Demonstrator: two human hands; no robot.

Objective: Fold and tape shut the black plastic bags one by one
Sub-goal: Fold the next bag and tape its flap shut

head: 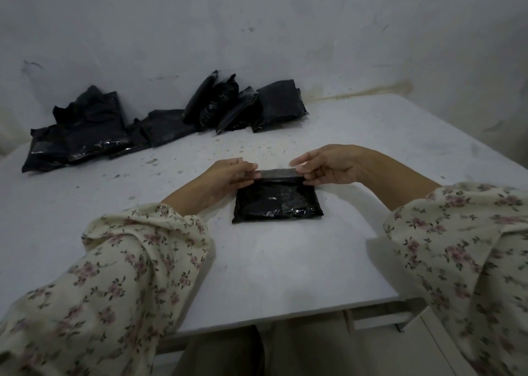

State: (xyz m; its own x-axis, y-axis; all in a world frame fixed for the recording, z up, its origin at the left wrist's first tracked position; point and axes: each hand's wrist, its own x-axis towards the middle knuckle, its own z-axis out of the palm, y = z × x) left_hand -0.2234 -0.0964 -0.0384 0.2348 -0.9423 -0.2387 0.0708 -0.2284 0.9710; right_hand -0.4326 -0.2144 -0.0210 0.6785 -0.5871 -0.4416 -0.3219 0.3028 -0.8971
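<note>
Left hand (228, 173) and right hand (328, 166) pinch a tape strip (281, 173) over the bag (277, 201).

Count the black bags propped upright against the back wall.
4, side by side right of the flat pile: a slim leftmost bag, a crumpled second bag, a low third bag, and a broad rightmost bag. More may hide behind.

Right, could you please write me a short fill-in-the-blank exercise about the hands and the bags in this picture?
1. The left hand and right hand pinch the ends of a clear strip of ____.
2. The black bag under the strip lies flat on the ____.
3. The other black bags sit farther away, against the ____.

Missing words: tape; table; wall.
</note>
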